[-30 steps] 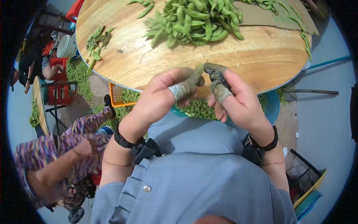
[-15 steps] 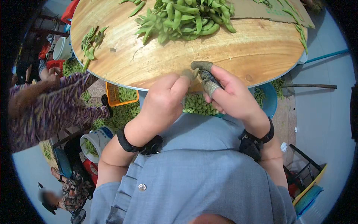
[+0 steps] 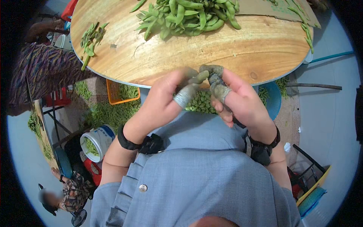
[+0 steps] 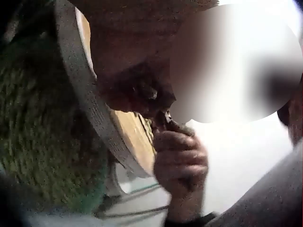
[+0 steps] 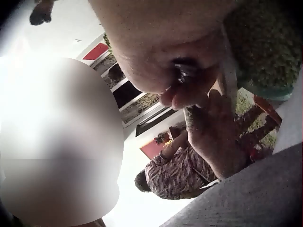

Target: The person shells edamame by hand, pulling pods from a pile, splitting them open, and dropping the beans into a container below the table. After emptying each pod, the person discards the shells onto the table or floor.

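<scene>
My left hand (image 3: 162,92) and right hand (image 3: 242,96) meet above my lap, just off the table's near edge. Their fingers bend toward each other and the tips come together. Stained covers wrap the thumbs and some fingers, with silvery tape round the left thumb. I cannot tell what lies between the fingertips. In the left wrist view the right hand (image 4: 182,158) has several fingers curled in. Beneath the hands lie shelled green beans (image 3: 200,102) in a blue basin (image 3: 274,104). A heap of green soybean pods (image 3: 189,19) sits on the round wooden table (image 3: 181,56).
Withered pods (image 3: 90,41) lie at the table's left edge, and cardboard (image 3: 272,11) at the back right. Left on the pod-strewn floor are an orange crate (image 3: 112,94) and a white bucket (image 3: 99,142). One person (image 3: 73,193) sits low left; another, in patterned clothes (image 3: 49,72), stands nearby.
The left hand rolled over, back upward, half a second ago and has turned again so its thumb shows. Both hands stay close together. At left, the person in patterned clothes has moved farther away.
</scene>
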`<state>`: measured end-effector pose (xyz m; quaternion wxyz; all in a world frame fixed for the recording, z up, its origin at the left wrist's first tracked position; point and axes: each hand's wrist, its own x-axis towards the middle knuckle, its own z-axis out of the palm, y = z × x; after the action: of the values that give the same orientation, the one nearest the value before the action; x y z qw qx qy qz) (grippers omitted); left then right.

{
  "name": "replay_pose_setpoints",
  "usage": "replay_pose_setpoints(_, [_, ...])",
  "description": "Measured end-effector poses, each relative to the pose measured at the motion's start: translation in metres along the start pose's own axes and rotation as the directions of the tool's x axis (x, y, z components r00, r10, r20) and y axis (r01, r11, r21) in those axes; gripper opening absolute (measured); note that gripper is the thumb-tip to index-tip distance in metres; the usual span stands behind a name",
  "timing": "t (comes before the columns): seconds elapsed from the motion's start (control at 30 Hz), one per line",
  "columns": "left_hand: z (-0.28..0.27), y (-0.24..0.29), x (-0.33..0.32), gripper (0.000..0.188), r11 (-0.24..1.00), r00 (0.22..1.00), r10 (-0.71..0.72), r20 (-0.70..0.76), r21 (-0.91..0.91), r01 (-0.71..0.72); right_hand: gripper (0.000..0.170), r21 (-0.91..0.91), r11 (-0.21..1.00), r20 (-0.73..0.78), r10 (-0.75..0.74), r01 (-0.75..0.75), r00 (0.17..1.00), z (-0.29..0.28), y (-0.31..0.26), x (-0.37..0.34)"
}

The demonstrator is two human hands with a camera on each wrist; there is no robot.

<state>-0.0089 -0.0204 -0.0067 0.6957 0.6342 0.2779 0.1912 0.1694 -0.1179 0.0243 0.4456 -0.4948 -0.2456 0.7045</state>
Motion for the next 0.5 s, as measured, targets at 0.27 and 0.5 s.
replay_pose_setpoints(0.27, [0.002,0.012,0.004,0.017,0.228,0.866,0.475,0.156,0.929,-0.293,0.037,-0.103,0.992,-0.020,-0.076,0.073,0.997,0.006,-0.002,-0.003])
replay_pose_setpoints(0.5, [-0.013,0.005,0.005,0.028,0.877,0.904,-0.365,0.222,-0.244,0.414,0.043,-0.105,0.990,-0.070,-0.096,0.089,0.993,-0.001,0.015,0.002])
